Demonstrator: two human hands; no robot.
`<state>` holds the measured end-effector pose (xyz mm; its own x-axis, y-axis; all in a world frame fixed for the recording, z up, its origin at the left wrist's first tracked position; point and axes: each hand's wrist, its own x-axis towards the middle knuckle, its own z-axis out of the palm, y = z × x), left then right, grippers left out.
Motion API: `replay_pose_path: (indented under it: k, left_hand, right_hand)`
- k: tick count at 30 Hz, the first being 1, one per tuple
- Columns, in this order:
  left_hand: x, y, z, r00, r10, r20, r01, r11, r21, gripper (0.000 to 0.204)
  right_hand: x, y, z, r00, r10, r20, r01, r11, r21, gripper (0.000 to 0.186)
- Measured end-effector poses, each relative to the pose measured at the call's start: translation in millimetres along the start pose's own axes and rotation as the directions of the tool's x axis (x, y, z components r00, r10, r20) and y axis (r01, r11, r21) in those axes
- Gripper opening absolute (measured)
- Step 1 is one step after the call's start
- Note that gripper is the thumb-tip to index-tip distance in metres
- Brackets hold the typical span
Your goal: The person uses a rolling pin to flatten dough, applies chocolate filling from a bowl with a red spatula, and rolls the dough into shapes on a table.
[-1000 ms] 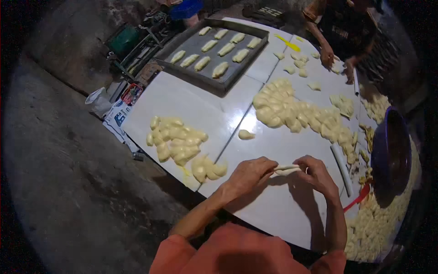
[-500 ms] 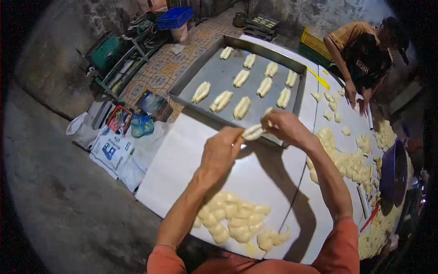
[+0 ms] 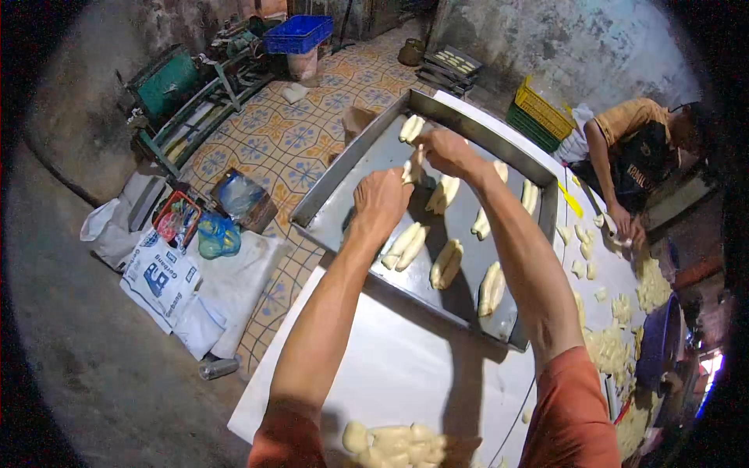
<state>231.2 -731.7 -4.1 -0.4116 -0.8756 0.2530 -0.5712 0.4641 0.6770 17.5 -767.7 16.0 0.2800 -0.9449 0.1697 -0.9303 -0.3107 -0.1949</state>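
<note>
My left hand (image 3: 381, 201) and my right hand (image 3: 443, 153) are inside the large metal tray (image 3: 460, 306), both closed on a pale dough piece (image 3: 409, 171) held between them and partly hidden by my fingers. Shaped, elongated dough pieces (image 3: 492, 288) with lengthwise creases lie in several places around them on the tray. Below the tray, on the white table (image 3: 351, 351), a pile of rounded dough lumps (image 3: 394, 444) sits between my forearms at the bottom of the picture.
A co-worker (image 3: 632, 148) bends over dough at the table's right, near a yellow scraper (image 3: 571, 201) and purple basin (image 3: 655, 335). Stacked crates (image 3: 538, 117) stand behind. At left are green machinery (image 3: 164, 86), a blue crate (image 3: 296, 31) and sacks (image 3: 160, 281).
My hands have moved from the near tabletop, past the tray's near edge, to its far left part, carrying the dough piece. The view has shifted, showing more floor and wall.
</note>
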Motion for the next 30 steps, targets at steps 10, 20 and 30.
replay_pose_path:
  k: [10,20,30]
  left_hand:
    - [35.2,-45.7,20.5,0.994,0.041,0.104,-0.081,0.906,0.416,0.028]
    - [38.3,-31.3,12.5,0.996,0.055,0.072,-0.083,0.881,0.466,0.018]
    - [0.8,-26.7,-24.3,0.983,0.116,0.139,-0.156,0.936,0.317,0.035]
  right_hand:
    - [14.5,23.8,62.3,0.963,0.24,-0.122,-0.224,0.965,0.135,0.047]
    - [21.6,36.5,86.5,0.975,0.053,-0.215,-0.055,0.998,-0.001,0.027]
    - [-30.6,-30.6,27.0,0.919,0.246,-0.307,-0.212,0.967,0.138,0.037]
